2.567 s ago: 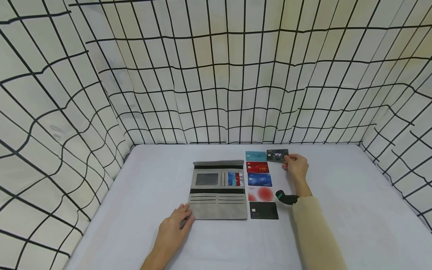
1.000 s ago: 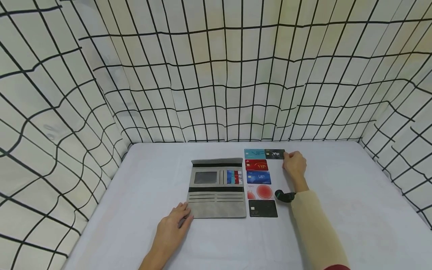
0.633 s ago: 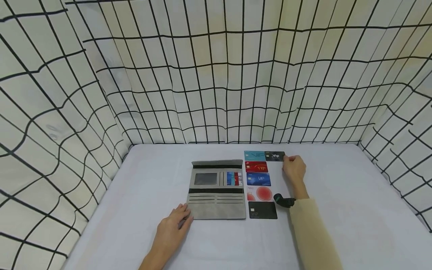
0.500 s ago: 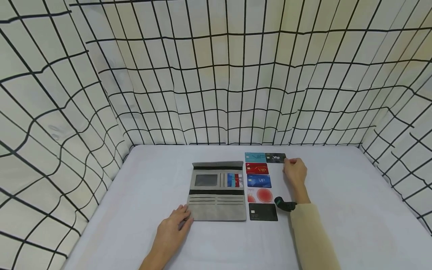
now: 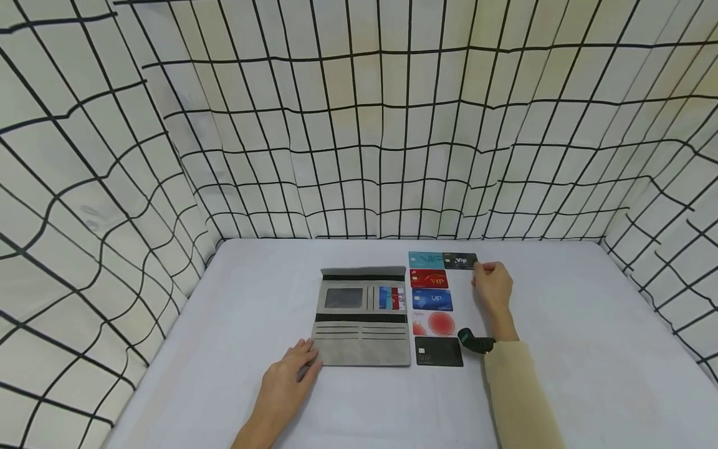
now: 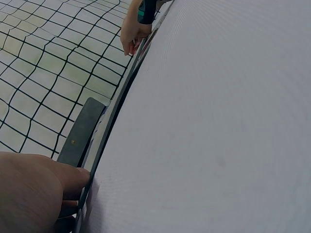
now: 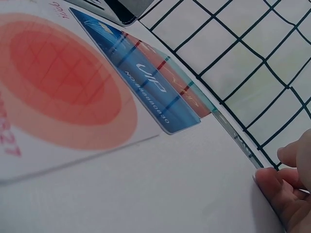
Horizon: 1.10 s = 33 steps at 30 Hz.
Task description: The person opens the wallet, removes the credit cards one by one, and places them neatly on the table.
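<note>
A grey wallet (image 5: 359,349) lies unfolded on the white table, with card slots, a dark window and small colourful cards in one pocket. My left hand (image 5: 286,388) rests at its lower left corner, fingers on the left edge and thumb by the bottom edge. In the left wrist view the wallet (image 6: 82,136) is seen edge-on beside that hand (image 6: 34,194). My right hand (image 5: 493,285) pinches the right end of a black Vip card (image 5: 460,260), which lies against a teal VIP card (image 5: 424,260). In the right wrist view its fingertips (image 7: 268,178) are at the card's end.
Below the teal card run a red VIP card (image 5: 429,279), a blue VIP card (image 5: 432,299), a white card with red circles (image 5: 440,323) and a black VIP card (image 5: 439,352). Black-lined white walls (image 5: 359,156) enclose the table (image 5: 589,362) behind and at the sides.
My right hand has brought the black Vip card slightly left and flat against the teal card, its fingers drawing back toward the card's right edge. My left hand stays at the wallet.
</note>
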Motion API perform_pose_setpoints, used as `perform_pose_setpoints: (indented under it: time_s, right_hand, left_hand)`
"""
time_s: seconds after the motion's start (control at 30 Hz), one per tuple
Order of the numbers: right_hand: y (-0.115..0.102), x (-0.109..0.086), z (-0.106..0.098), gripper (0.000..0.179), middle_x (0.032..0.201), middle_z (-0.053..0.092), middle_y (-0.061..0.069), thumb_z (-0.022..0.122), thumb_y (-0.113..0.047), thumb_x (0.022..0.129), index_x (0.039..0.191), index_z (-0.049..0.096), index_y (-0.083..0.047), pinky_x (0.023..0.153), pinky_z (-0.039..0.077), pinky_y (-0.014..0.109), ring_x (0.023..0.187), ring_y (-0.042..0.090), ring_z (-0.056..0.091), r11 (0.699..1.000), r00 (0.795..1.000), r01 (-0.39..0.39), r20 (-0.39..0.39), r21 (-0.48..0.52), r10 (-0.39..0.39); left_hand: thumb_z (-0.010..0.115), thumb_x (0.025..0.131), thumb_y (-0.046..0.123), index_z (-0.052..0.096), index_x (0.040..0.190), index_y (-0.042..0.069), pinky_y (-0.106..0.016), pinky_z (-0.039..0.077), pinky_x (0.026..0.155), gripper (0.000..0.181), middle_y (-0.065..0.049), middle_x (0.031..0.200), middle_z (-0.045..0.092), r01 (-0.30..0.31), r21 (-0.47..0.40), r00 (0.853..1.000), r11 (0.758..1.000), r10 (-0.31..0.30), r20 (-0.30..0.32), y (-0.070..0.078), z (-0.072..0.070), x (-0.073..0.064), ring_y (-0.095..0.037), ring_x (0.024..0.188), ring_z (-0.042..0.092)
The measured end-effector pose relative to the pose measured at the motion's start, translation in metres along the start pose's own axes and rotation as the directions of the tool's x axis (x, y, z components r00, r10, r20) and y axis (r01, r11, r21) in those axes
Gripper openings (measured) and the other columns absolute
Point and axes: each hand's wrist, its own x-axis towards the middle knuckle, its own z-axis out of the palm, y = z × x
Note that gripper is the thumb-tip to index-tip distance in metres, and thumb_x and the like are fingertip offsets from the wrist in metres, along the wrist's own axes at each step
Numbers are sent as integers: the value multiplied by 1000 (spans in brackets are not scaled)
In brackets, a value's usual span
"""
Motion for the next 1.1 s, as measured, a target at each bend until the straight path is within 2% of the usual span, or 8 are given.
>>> perform_pose_setpoints:
  time_s: [0.27,0.43,0.57,0.7,0.83,1.1]
  right_hand:
    - [-1,-3,-1,38,91,68,15,51,-30,102,118,59,4,67,44,24,71,17,64,1000,1000,-17,10,-10,17]
    - [-2,-4,0,39,90,68,16,52,-30,102,117,59,5,67,44,27,77,23,64,1000,1000,-8,14,-22,8]
    - [-2,-5,0,41,99,65,22,53,-31,102,118,59,7,77,48,38,91,33,60,999,999,18,29,-36,-17]
    - [-3,-8,1,45,107,61,25,55,-32,101,119,58,9,85,49,47,97,36,56,995,997,59,48,-77,-56]
    - [-6,-10,1,49,108,58,24,56,-35,100,121,57,9,83,48,45,97,34,53,991,993,92,77,-99,-84]
    - [-21,-15,0,52,118,55,26,57,-34,100,129,54,9,90,52,46,104,35,52,990,985,116,135,-77,-105]
  left_hand:
    - [76,89,12,73,111,-2,-52,48,105,26,-19,128,68,-26,-2,1000,1000,26,-16,0,1,0,-36,125,62]
    - [76,89,12,73,111,-2,-52,47,106,26,-19,129,67,-19,-13,1000,1000,18,-11,-1,1,0,-36,125,62]
    - [76,90,13,73,112,-1,-52,47,106,27,-18,130,67,0,-5,1000,1000,0,-1,-1,1,0,-36,126,61]
    - [75,90,15,73,113,0,-52,47,107,27,-17,131,67,13,0,1000,1000,-13,11,0,1,-1,-35,127,61]
    - [75,91,15,73,113,0,-52,47,107,27,-17,131,66,16,-12,1000,1000,-16,13,0,0,-1,-35,128,60]
    - [75,90,14,73,112,0,-51,47,107,27,-18,130,67,0,-2,1000,1000,0,-2,0,-1,-1,-35,127,61]
